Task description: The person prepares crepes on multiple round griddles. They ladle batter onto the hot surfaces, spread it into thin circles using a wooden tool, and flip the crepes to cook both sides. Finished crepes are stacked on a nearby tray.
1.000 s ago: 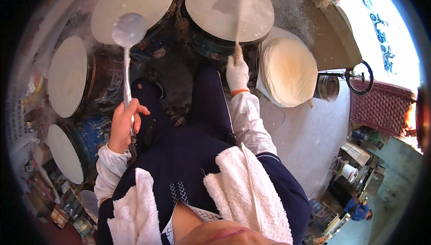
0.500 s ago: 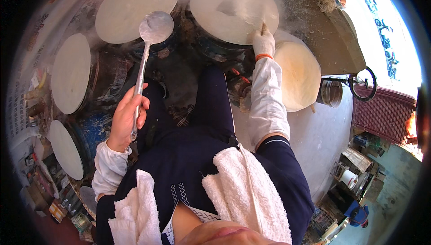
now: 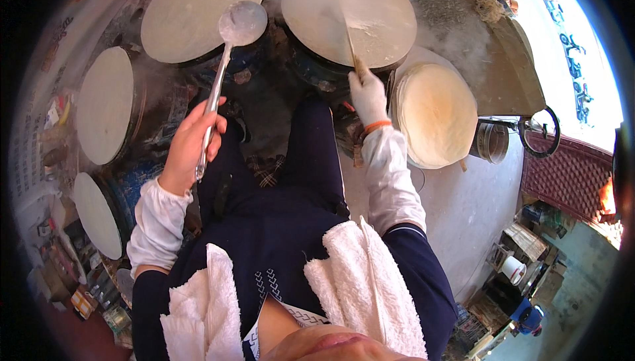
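Note:
My bare left hand (image 3: 187, 151) is closed round the handle of a metal ladle (image 3: 243, 22). Its round bowl, smeared with pale batter, is raised between me and the far-left griddle (image 3: 195, 14), which a whitish layer covers. My right hand (image 3: 368, 98), in a white glove with an orange band at the wrist, grips a thin wooden-handled spreader (image 3: 358, 62). The spreader reaches over the far-right griddle (image 3: 314, 7), where pale batter is spread in a wide round sheet. Steam blurs its far end, so I cannot tell its exact shape.
Two more whitish round griddles (image 3: 106, 106) (image 3: 97, 215) stand at my left. A stack of thin round pancakes (image 3: 436, 116) lies close right of my right hand. Beyond it are a metal pot (image 3: 491, 141) and a black wheel-like ring (image 3: 539, 129). Steam drifts over the far side.
My right hand has drawn the spreader nearer and to the left over the batter; the darker patch there is now covered. My left hand and the ladle have risen slightly farther away.

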Motion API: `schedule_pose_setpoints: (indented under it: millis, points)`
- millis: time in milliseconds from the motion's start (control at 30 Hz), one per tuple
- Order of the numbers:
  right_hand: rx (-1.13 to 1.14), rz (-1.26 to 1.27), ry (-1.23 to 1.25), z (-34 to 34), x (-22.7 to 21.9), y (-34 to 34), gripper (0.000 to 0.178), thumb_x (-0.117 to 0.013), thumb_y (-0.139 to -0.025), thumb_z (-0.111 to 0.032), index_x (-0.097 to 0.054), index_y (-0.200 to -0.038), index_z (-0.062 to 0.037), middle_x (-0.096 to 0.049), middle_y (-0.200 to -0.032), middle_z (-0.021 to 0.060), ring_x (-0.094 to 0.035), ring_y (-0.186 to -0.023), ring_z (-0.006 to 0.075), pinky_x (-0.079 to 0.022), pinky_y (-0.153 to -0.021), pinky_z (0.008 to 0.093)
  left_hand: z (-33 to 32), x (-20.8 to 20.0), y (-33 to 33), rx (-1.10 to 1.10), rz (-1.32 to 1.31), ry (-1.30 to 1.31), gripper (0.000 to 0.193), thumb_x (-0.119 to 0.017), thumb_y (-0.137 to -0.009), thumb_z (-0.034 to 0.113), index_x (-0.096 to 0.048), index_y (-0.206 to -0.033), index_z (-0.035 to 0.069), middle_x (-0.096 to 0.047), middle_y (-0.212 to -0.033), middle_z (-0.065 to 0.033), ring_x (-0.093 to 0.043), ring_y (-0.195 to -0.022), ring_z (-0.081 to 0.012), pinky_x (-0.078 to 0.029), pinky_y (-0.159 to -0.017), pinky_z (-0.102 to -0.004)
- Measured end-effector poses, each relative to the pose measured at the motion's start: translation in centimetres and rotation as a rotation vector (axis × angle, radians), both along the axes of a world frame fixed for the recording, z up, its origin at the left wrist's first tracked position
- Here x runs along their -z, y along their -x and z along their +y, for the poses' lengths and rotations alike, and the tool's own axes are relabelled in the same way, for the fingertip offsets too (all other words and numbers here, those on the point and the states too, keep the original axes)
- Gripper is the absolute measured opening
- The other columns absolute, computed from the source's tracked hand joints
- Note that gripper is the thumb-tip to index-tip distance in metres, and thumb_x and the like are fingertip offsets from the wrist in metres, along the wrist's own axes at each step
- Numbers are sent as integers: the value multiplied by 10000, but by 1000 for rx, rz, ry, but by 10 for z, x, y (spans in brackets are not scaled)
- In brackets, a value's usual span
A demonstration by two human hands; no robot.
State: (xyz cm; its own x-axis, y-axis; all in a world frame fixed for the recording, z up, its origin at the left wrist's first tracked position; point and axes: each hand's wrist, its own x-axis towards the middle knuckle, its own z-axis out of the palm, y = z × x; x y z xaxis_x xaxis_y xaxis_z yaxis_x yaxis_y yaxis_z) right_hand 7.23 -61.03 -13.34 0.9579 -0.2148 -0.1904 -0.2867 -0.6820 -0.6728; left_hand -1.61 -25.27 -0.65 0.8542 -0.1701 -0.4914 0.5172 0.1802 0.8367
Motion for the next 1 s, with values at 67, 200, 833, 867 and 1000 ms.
schedule_pose_setpoints:
  millis: [67,200,833,867,1000]
  points:
    - [70,-105,-53,-6,-10,-24,481,-598,-952,-407,-585,-1383,-191,-663,-1216,225,-641,-1161,338,-480,-983,393,-2,7,-20,14,-27,0,424,-468,-1060,231,-451,-1407,-10,-565,-865,-29,-458,-503,-22,-360,-429,-162]
    - [9,-107,86,-55,15,-64,495,-568,-944,-305,-537,-1419,-171,-674,-1126,254,-652,-1076,395,-515,-916,440,-22,21,-86,99,-81,-16,410,-473,-1058,243,-476,-1382,-9,-578,-861,-20,-458,-515,-32,-370,-442,-186]
    - [219,54,-843,92,17,19,485,-553,-972,-97,-507,-1454,-56,-667,-975,24,-514,-676,43,-450,-606,212,-128,78,-113,-30,33,128,272,-522,-1023,287,-549,-1100,28,-600,-828,-76,-491,-516,-91,-386,-441,-237]
    - [169,-25,-878,91,24,14,487,-566,-970,-90,-507,-1451,-44,-631,-875,-15,-515,-673,44,-440,-609,209,-118,59,-113,-67,86,213,290,-524,-1026,281,-554,-1133,13,-606,-842,-78,-471,-513,-83,-377,-441,-225]
    - [28,-390,-629,77,-4,3,503,-611,-955,-85,-502,-1438,7,-659,-1244,108,-613,-1039,113,-478,-905,244,-72,37,-115,-149,121,449,307,-478,-1057,215,-558,-1190,-49,-614,-891,-67,-433,-528,-44,-368,-443,-179]
